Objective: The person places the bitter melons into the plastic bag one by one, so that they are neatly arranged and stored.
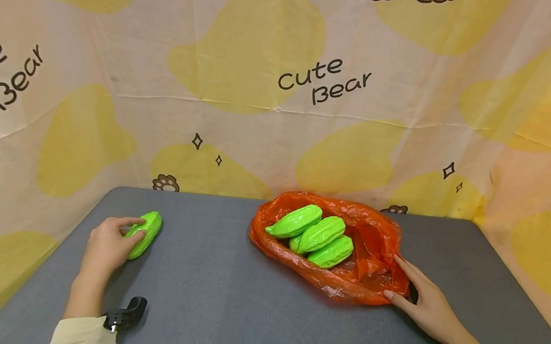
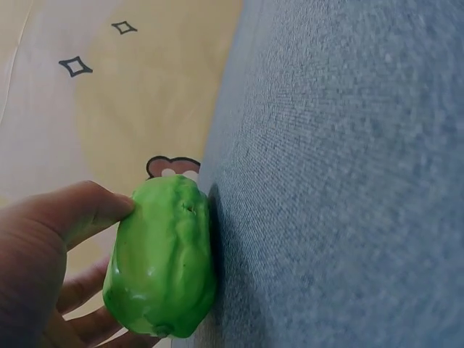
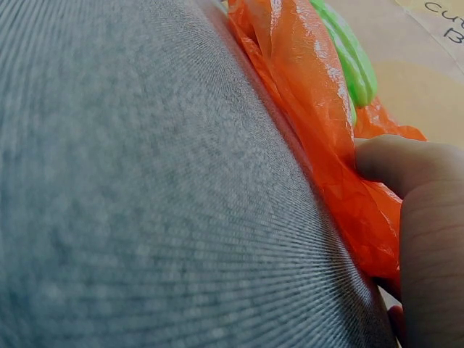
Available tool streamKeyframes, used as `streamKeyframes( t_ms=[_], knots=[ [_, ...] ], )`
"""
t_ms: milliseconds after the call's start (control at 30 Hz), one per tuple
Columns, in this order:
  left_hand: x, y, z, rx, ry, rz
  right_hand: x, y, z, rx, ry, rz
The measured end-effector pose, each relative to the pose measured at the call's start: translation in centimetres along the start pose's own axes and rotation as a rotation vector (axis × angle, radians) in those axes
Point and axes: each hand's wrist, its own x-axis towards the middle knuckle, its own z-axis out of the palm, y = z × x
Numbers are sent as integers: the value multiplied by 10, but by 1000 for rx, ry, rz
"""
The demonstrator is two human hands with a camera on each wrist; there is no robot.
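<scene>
At the left of the table, my left hand (image 1: 108,242) grips a bright green bitter melon (image 1: 151,233), thumb on one side and fingers on the other. In the left wrist view this bitter melon (image 2: 163,268) lies close beside the table surface; whether it touches is hard to tell. An orange plastic bag (image 1: 314,279) lies with its mouth spread wide, and several more green bitter melons (image 1: 320,235) are piled inside toward its left. My right hand (image 1: 427,299) holds the right end of the bag's rim, the thumb pressed on the orange film (image 3: 319,138).
A grey table (image 1: 208,295) carries everything. Behind and beside it hangs a cloth (image 1: 244,44) printed with "Cute Bear" and yellow patches. The left wrist wears a black strap (image 1: 127,315) over a cream sleeve.
</scene>
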Motion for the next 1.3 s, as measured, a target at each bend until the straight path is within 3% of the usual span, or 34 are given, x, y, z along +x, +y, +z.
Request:
streamKeyframes(
  t_ms=[267, 667, 967, 1300],
  knots=[
    [2, 5, 3, -10, -79, -24, 0, 1, 0, -4, -10, 4],
    [2, 19, 13, -33, -36, 15, -1, 3, -1, -16, -13, 6],
    [2, 21, 16, -46, -55, 48, -1, 2, -1, -19, -14, 6],
    [2, 26, 16, -83, -117, 51, 0, 1, -1, -13, -16, 1]
  ],
)
